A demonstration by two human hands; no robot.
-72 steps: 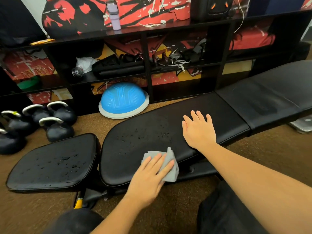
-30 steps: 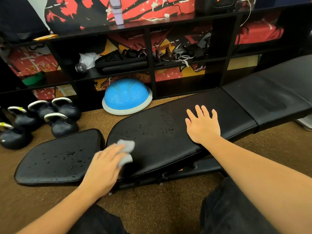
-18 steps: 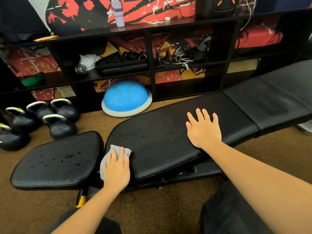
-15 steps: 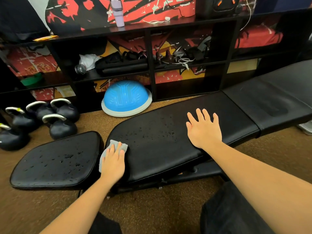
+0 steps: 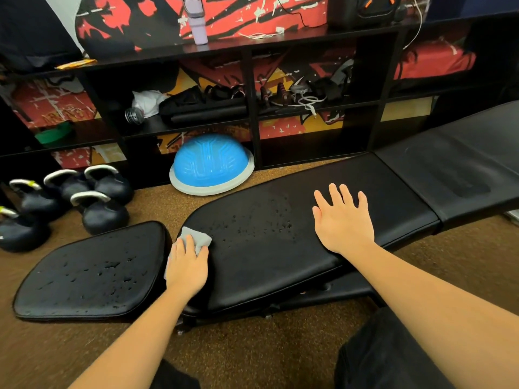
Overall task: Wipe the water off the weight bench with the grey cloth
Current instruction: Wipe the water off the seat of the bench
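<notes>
The black weight bench [image 5: 266, 262] lies low across the middle, in three pads: a seat pad [image 5: 92, 273] at the left, a long middle pad and a raised back pad [image 5: 455, 169] at the right. Water drops dot the seat pad and the middle pad's far left part. My left hand [image 5: 186, 265] presses the grey cloth [image 5: 195, 238] flat on the middle pad's left end, fingers straight. My right hand [image 5: 341, 220] rests flat with spread fingers on the middle pad, to the right of the drops.
A blue half-ball trainer [image 5: 210, 165] sits on the brown carpet behind the bench. Several black kettlebells [image 5: 104, 211] stand at the left. A black shelf unit [image 5: 252, 108] with gear runs along the back. My dark-clothed knees are at the bottom edge.
My left hand slid the cloth from the middle pad's near edge to its left end, then a little away from me. My right hand stayed where it was.
</notes>
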